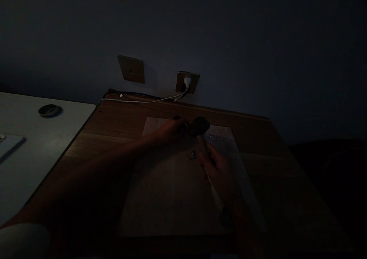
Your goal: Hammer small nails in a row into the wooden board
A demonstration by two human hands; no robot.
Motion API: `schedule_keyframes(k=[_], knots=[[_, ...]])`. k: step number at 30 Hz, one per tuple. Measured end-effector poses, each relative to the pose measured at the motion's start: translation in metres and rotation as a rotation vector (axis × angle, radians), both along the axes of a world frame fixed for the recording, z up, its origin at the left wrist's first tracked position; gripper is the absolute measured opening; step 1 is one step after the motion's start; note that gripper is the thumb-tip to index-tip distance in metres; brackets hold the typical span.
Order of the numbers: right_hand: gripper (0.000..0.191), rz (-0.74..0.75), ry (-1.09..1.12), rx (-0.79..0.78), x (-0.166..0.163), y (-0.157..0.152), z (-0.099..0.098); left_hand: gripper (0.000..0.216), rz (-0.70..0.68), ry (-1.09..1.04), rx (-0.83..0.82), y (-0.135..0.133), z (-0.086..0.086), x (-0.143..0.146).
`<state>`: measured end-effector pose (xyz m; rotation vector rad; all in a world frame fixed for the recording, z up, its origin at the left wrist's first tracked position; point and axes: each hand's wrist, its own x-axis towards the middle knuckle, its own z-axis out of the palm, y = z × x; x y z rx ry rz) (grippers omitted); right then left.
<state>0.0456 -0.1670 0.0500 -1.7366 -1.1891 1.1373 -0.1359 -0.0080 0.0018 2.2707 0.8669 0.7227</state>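
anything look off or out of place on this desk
Nothing looks spilled or broken, though the picture is very dark. Small metal pieces lie loose on the pale board between the left hand and the right hand; a white cable trails along the back edge of the desk.

Wooden table (114,125), pale board (172,198) on it, white cable (143,101)

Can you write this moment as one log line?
left hand: touching dark round thing | right hand: over board, beside small metal bits | light: dim
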Motion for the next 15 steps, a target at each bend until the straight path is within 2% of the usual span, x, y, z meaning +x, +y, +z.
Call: schedule_keyframes(k=[7, 15], knots=[[0.066, 0.076, -0.101, 0.029, -0.0022, 0.0037, -0.0016, 0.044, 0.015, -0.007, 0.003, 0.0005, -0.0014, 0.0001], [0.069, 0.09, -0.068, -0.004, 0.0035, -0.0029, -0.0011, 0.046, -0.014, 0.012, -0.039, 0.0039, 0.0002, -0.0017]])
